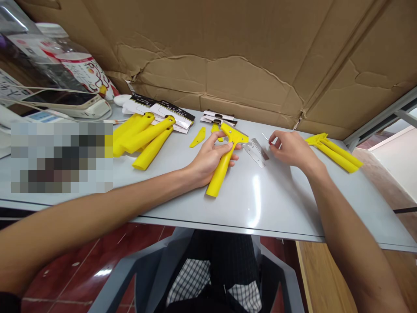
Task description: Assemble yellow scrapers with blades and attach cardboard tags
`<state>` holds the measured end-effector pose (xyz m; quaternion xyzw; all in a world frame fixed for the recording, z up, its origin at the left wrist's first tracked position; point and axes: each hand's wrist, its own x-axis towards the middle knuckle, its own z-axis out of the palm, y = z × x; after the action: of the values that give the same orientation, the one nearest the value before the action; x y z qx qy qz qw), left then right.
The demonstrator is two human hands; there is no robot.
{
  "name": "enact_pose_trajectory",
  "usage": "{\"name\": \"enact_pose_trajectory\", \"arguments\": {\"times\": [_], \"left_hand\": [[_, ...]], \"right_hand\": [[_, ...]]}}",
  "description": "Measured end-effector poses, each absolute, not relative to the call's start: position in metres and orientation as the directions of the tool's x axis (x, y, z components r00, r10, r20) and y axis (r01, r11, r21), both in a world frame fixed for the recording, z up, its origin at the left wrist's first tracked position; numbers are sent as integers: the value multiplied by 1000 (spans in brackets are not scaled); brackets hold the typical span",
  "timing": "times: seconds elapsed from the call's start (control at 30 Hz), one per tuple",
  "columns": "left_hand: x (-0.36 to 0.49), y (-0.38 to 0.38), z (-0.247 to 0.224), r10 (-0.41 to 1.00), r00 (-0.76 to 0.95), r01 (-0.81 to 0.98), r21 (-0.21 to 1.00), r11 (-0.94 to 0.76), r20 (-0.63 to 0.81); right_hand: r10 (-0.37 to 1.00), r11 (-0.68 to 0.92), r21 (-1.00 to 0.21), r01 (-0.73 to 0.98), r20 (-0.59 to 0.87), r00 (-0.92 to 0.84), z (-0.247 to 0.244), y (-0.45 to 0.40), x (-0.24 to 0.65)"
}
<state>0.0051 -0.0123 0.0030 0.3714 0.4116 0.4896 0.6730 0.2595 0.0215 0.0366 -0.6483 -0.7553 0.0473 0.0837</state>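
Observation:
My left hand (pixel 208 158) is shut around a yellow plastic scraper (pixel 221 167), its metal-plated head pointing away from me. My right hand (pixel 291 150) pinches a thin metal pin or small screwdriver with a red tip (pixel 266 139) between its fingers. Between the hands lie steel blades (pixel 256 153), close to the scraper head. More yellow scraper handles (pixel 143 139) are piled left of my left hand. Two small yellow plastic pieces (pixel 197 137) lie nearby. Further yellow scrapers (pixel 335 152) sit to the right of my right hand.
The grey tabletop (pixel 276 204) ends at a front edge near my lap. Printed card packaging (pixel 163 114) lies behind the handles, with more (pixel 218 117) at the back. Creased cardboard (pixel 228 56) stands along the far side. A phone (pixel 61 99) and a blurred patch (pixel 61 156) are at left.

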Motion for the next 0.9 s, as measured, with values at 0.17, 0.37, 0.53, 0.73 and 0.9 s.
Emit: {"name": "enact_pose_trajectory", "arguments": {"times": [0.17,0.37,0.53,0.73,0.9], "left_hand": [[5,-12,0,968,189,-333,916,224,-168],[5,-12,0,970,194,-305,931,201,-146],[6,-14,2,970,196,-290,937,198,-144],[5,-14,0,970,201,-298,934,196,-139],[5,-13,-2,969,217,-293,939,180,-118]], "right_hand": [[839,528,-361,769,359,-408,37,14,244],[756,648,-384,658,429,-494,30,4,227],[782,615,-374,695,400,-477,27,6,228],[777,618,-371,693,423,-467,28,6,228],[781,613,-372,697,419,-463,28,6,228]]}}
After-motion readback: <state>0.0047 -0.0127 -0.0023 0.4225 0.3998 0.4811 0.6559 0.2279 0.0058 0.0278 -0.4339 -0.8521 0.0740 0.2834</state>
